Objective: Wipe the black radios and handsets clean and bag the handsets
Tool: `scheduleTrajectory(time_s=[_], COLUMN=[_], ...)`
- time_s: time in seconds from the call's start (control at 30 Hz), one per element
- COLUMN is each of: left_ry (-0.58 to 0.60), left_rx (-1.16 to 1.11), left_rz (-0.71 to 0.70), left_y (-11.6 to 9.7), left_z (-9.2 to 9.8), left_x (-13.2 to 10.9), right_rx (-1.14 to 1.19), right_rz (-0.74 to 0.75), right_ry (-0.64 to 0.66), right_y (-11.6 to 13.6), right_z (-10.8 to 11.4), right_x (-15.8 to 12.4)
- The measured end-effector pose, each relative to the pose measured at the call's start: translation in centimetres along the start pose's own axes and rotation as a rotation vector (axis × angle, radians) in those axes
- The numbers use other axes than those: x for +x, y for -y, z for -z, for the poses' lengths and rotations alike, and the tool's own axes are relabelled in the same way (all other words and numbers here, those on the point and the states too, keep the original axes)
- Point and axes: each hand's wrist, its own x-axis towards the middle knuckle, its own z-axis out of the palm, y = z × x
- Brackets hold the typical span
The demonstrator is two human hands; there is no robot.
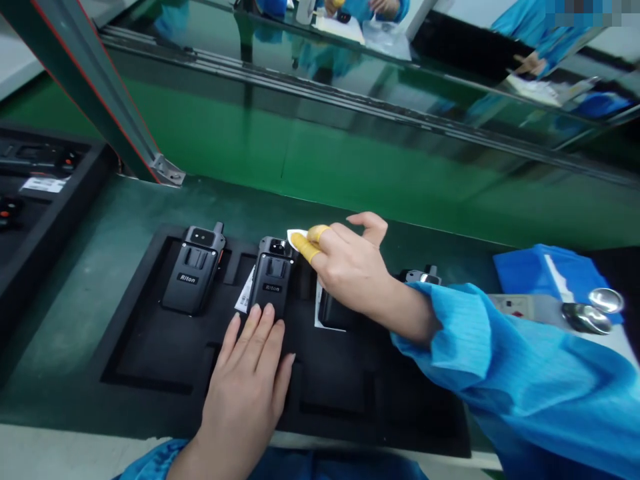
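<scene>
A black handset marked "Riton" (271, 277) lies back side up in a black foam tray (150, 360). My left hand (247, 380) rests flat, fingers stretched, on its lower end. With yellow finger cots on two fingers, my right hand (350, 270) pinches a small white wipe (296, 236) against the handset's upper right corner, beside the camera. Left of it lies a similar handset (193, 270) with a stub antenna. A third handset (336, 312) is mostly hidden under my right hand. Beyond my right wrist, the top of another one (424, 275) shows.
A white label (245, 293) lies beside the middle handset. Another foam tray (75, 200) with handsets stands at the left, near a metal post (100, 87). On the right are a blue bag (530, 270) and a shiny round metal container (590, 317). Co-workers' hands (531, 65) show behind the green partition (320, 147).
</scene>
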Motion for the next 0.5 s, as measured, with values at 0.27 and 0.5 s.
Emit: scheduleTrajectory(time_s=[0.27,0.5], left_ry=[0.024,0.007], left_rx=[-0.003,-0.021], left_rz=[-0.004,-0.005], left_y=[0.1,0.1], left_z=[0.0,0.1], left_x=[-0.1,-0.1], right_rx=[-0.016,-0.095], right_rz=[0.056,-0.006], right_ry=[0.007,-0.002], right_y=[1.7,-0.2], right_z=[-1.0,0.6], right_x=[1.6,-0.8])
